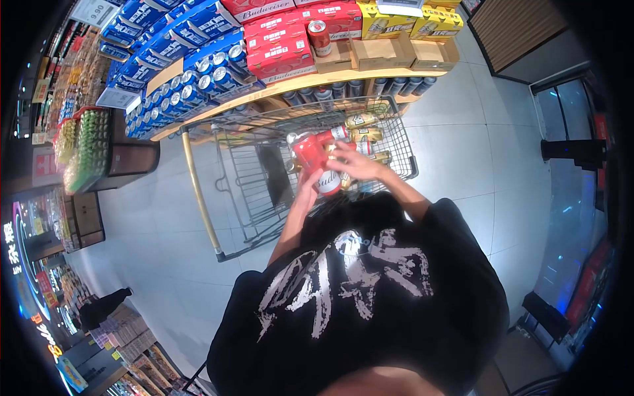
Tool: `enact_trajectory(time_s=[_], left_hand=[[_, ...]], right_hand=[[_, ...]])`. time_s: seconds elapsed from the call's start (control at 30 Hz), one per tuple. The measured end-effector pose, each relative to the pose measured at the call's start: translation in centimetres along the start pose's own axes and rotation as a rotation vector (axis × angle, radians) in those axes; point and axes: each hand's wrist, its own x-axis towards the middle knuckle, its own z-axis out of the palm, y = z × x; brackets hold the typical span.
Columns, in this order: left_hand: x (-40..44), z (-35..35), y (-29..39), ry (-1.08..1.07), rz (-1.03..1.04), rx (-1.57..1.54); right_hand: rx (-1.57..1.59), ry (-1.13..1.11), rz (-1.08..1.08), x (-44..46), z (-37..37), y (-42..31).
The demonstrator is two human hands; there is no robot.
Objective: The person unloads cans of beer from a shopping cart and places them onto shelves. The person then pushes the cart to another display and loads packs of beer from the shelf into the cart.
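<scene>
Over the shopping cart [247, 191], my left hand [306, 190] is closed round the lower part of a red can [309, 153], which is tilted and slightly blurred. My right hand [356, 163] is just right of that can with its fingers apart; whether the fingertips touch it I cannot tell. Beneath my hands a red and white can [328, 183] shows its label. Several gold cans [365, 134] lie at the cart's far right end, with a few red and white ones among them.
A wooden shelf [277, 88] beyond the cart holds blue can packs [198, 33], red boxes [281, 53] and yellow boxes [380, 25]. A single red can [319, 37] stands in an open carton. Produce racks [89, 148] are on the left, a dark door frame on the right.
</scene>
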Motion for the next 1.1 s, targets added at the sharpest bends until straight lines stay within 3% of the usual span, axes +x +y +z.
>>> enact_trajectory(time_s=[0.07, 0.13, 0.2, 0.27, 0.33, 0.4, 0.47, 0.6, 0.77, 1.0, 1.1], left_hand=[[-0.1, -0.9, 0.5, -0.103, -0.07, -0.005], [-0.3, -1.0, 0.6, -0.079, -0.103, -0.046], [-0.9, -0.6, 1.3, -0.085, -0.107, -0.07], [-0.9, -0.4, 2.0, -0.104, -0.114, -0.028], [-0.5, -1.0, 2.0, -0.123, -0.133, -0.057], [0.0, -1.0, 2.5, -0.166, -0.177, -0.105], [1.0, -0.5, 3.5, -0.247, -0.18, -0.159], [2.5, 1.4, 5.3, -0.386, -0.148, -0.244], [3.4, 2.3, 6.0, -0.414, -0.171, -0.244], [3.4, 2.7, 7.0, -0.382, -0.158, -0.149], [3.3, 2.2, 6.9, -0.377, -0.146, -0.059]], right_hand=[[0.117, 0.101, -0.058, 0.7, -2.3, 1.7], [0.018, 0.22, 0.158, 1.3, -4.8, 7.7], [-0.65, 0.513, 0.266, 0.7, -5.4, 17.2], [-0.76, 0.429, 0.718, -2.1, -5.6, 20.3], [-0.554, 0.245, 0.998, -4.5, -5.3, 24.5], [-0.497, 0.187, 1.068, -7.1, -3.9, 26.3], [-0.584, 0.244, 0.984, -8.7, -3.1, 29.4], [-0.65, 0.251, 0.886, -9.0, -3.4, 27.2], [-0.669, 0.229, 0.966, -8.3, -2.3, 26.3], [-0.653, 0.252, 0.869, -9.5, -1.3, 28.7], [-0.603, 0.27, 0.923, -9.6, -0.4, 28.5]])
